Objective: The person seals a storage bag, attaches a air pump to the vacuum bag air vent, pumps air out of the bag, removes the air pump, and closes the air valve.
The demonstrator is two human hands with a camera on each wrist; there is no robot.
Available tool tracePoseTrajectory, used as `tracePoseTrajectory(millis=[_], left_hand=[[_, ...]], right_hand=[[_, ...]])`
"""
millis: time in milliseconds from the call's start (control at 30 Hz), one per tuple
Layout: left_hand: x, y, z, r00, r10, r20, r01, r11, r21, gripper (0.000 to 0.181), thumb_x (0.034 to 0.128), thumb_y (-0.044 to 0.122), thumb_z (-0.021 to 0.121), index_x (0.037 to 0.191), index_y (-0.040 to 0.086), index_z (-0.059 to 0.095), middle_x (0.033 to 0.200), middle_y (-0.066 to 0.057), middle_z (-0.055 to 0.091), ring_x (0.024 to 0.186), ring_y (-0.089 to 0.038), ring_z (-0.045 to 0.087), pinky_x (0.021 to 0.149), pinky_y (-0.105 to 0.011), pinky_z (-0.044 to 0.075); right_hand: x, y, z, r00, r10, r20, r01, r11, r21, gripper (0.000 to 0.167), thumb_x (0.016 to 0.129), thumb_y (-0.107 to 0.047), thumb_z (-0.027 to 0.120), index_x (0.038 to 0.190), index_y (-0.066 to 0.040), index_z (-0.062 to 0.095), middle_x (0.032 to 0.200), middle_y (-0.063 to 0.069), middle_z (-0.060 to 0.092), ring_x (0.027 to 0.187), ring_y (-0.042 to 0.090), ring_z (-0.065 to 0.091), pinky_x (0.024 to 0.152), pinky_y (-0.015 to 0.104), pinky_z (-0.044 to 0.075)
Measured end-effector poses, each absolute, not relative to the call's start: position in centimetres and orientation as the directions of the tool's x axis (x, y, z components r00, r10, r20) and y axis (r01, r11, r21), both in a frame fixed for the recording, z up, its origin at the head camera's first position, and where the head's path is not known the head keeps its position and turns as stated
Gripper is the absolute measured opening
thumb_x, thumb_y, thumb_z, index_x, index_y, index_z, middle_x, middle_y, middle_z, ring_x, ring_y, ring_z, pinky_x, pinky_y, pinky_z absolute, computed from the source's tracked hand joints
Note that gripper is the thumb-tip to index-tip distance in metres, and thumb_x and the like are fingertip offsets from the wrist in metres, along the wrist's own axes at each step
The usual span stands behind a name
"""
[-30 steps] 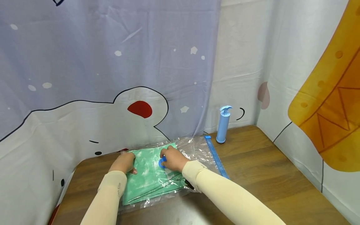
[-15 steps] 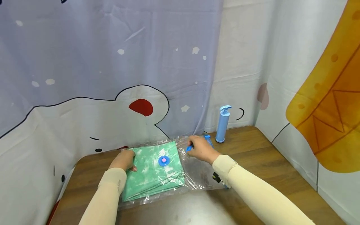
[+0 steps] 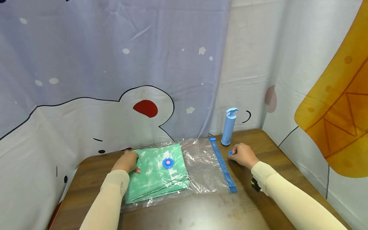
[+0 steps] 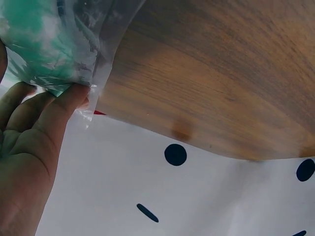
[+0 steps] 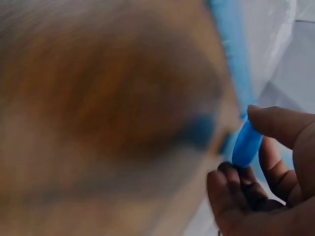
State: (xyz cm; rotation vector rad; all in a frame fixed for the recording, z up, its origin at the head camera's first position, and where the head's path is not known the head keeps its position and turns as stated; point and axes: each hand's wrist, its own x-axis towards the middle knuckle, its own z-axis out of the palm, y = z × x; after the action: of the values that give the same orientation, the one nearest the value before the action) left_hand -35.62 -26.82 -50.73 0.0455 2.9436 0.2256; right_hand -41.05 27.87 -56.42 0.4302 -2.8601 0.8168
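A clear vacuum storage bag [image 3: 202, 166] lies flat, with folded green cloth [image 3: 152, 179] inside its left part. On top sits a round blue valve [image 3: 168, 163] with a pink centre, uncovered. My left hand [image 3: 126, 162] grips the bag's left end; in the left wrist view its fingers [image 4: 47, 110] curl under the plastic and cloth. Right of the bag, just above the table, my right hand [image 3: 243, 156] pinches a small blue valve cap [image 5: 247, 144] between thumb and fingers. The bag's blue zip strip [image 3: 223, 166] runs down its right end, a slider at the far end.
A light-blue hand pump [image 3: 229, 127] stands upright at the back of the wooden table [image 3: 276, 169], just beyond my right hand. A printed curtain [image 3: 172, 64] closes off the back and sides.
My right hand has lifted the blue cap from the valve and carried it right, past the zip strip, baring the pink centre. My left hand keeps its grip in place.
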Motion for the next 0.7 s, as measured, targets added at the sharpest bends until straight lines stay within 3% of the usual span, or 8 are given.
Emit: tracePoseTrajectory(millis=[167, 333, 467, 567, 633, 700], left_hand=[[-35.6, -26.8, -50.8, -0.98, 0.036, -0.195, 0.004, 0.987, 0.162, 0.079, 0.0853, 0.023, 0.098, 0.149, -0.011, 0.066, 0.155, -0.035, 0.066, 0.146, -0.057, 0.061, 0.122, -0.067, 0.053], [-35.6, -27.2, -51.0, -0.98, 0.025, -0.196, -0.011, 0.984, 0.18, 0.083, 0.0857, 0.022, 0.099, 0.153, -0.011, 0.063, 0.159, -0.035, 0.062, 0.151, -0.059, 0.056, 0.124, -0.07, 0.05], [-35.6, -27.3, -51.1, -0.982, 0.015, -0.189, -0.021, 0.981, 0.19, 0.085, 0.0859, 0.023, 0.098, 0.155, -0.01, 0.062, 0.162, -0.036, 0.059, 0.155, -0.06, 0.052, 0.125, -0.07, 0.049], [-35.5, -27.4, -51.1, -0.983, 0.01, -0.185, -0.026, 0.981, 0.192, 0.086, 0.0866, 0.024, 0.097, 0.157, -0.009, 0.061, 0.165, -0.037, 0.056, 0.158, -0.061, 0.048, 0.126, -0.07, 0.048], [-35.5, -27.3, -51.1, -0.983, 0.015, -0.183, -0.021, 0.981, 0.192, 0.086, 0.087, 0.024, 0.097, 0.158, -0.008, 0.06, 0.166, -0.038, 0.053, 0.159, -0.062, 0.046, 0.127, -0.071, 0.047], [-35.4, -27.3, -51.2, -0.983, 0.021, -0.183, -0.015, 0.98, 0.196, 0.086, 0.087, 0.024, 0.098, 0.158, -0.008, 0.06, 0.167, -0.039, 0.052, 0.159, -0.062, 0.045, 0.127, -0.071, 0.047]], right_hand=[[-47.1, 33.2, -64.6, -0.964, -0.221, 0.145, -0.264, 0.844, -0.467, 0.035, 0.085, -0.036, 0.099, 0.078, -0.022, 0.067, 0.078, -0.004, 0.069, 0.072, 0.016, 0.061, 0.067, 0.031, 0.05], [-46.6, 33.7, -64.4, -0.975, -0.205, 0.09, -0.221, 0.825, -0.52, 0.037, 0.085, -0.035, 0.1, 0.085, -0.019, 0.067, 0.083, -0.001, 0.07, 0.077, 0.018, 0.062, 0.07, 0.031, 0.05], [-44.4, 32.2, -60.8, -0.977, -0.21, 0.046, -0.201, 0.816, -0.542, 0.043, 0.087, -0.039, 0.099, 0.095, -0.011, 0.067, 0.091, 0.006, 0.07, 0.082, 0.023, 0.061, 0.074, 0.035, 0.052], [-42.3, 30.4, -56.2, -0.985, -0.173, -0.006, -0.135, 0.785, -0.604, 0.058, 0.094, -0.039, 0.092, 0.122, 0.004, 0.065, 0.119, 0.026, 0.073, 0.107, 0.04, 0.069, 0.096, 0.05, 0.06], [-41.3, 29.1, -53.0, -0.99, -0.138, -0.037, -0.076, 0.728, -0.681, 0.076, 0.101, -0.035, 0.085, 0.149, 0.014, 0.05, 0.149, 0.038, 0.061, 0.135, 0.053, 0.062, 0.115, 0.064, 0.055], [-41.4, 28.3, -51.1, -0.996, -0.085, -0.032, -0.031, 0.644, -0.764, 0.092, 0.106, -0.03, 0.078, 0.169, 0.013, 0.028, 0.173, 0.039, 0.041, 0.158, 0.058, 0.046, 0.13, 0.069, 0.044]])
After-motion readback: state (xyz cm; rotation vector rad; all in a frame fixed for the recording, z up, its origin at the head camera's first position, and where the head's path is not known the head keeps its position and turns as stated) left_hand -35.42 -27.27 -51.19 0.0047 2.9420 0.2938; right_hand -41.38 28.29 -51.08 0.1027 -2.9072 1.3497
